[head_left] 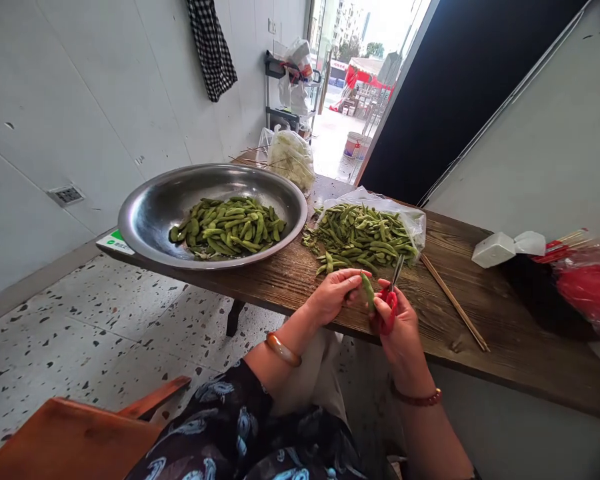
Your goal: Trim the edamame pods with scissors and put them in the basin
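Observation:
Between the fingers of my left hand point(336, 293) is a green edamame pod point(367, 291), held upright above the table's front edge. My right hand point(401, 327) grips red-handled scissors point(391, 310), their blades pointing up and away from me. Its fingertips are close to the pod's lower end; whether they touch it I cannot tell. Just beyond my hands, a heap of edamame pods point(365, 230) lies on a clear plastic bag point(414, 223), some spilling onto the wood. To the left, a wide steel basin point(153, 200) holds another pile of pods point(235, 223).
Thin wooden skewers point(453, 300) lie on the wooden table point(520, 347) at right. Farther right are a white foam box point(493, 249) and a red plastic-wrapped bundle point(593, 287). A stuffed plastic bag point(291, 157) stands behind the basin. An orange-brown wooden chair point(75, 440) is at lower left.

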Available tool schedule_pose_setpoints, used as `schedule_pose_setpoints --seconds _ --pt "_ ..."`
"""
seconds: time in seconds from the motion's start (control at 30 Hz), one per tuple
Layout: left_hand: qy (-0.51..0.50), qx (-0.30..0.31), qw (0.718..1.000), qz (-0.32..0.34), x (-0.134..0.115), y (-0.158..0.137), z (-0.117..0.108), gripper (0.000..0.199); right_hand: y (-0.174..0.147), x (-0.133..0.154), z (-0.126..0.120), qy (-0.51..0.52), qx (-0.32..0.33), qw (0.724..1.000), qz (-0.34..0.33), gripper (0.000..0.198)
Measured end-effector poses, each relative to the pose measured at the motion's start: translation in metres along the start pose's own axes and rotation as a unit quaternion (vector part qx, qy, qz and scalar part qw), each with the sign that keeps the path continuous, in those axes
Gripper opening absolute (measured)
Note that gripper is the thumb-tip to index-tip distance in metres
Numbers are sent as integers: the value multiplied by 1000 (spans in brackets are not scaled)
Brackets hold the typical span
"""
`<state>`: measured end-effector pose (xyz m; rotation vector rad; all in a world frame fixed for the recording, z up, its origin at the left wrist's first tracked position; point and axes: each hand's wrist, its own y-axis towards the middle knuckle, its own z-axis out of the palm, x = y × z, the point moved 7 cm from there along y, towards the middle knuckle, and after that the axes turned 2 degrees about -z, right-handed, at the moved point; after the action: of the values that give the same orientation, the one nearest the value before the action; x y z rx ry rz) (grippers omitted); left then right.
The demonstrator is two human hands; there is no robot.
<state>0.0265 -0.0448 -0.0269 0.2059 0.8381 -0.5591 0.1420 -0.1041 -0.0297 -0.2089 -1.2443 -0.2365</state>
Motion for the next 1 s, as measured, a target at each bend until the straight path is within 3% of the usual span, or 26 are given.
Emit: schedule_pose_setpoints --seconds 0.13,0.3,0.37,0.53,0.73,1.0 --pt "42 55 998 2 -1 -4 10 35 5 -5 4 10 13 1000 13 38" --pt "46 23 998 22 -3 -3 6 31 8 1 -2 -130 40 990 -36 46" --pt "64 25 997 27 -3 -2 7 33 8 10 -8 -226 49 970 -79 49" --pt "119 9 992 43 -1 0 7 34 5 22 -17 -426 88 885 -167 48" --pt "204 -3 975 86 -7 -1 11 26 2 24 -14 -457 132 861 -181 49" --pt "248 11 962 110 -10 -3 15 19 5 34 0 -492 117 830 -236 54"
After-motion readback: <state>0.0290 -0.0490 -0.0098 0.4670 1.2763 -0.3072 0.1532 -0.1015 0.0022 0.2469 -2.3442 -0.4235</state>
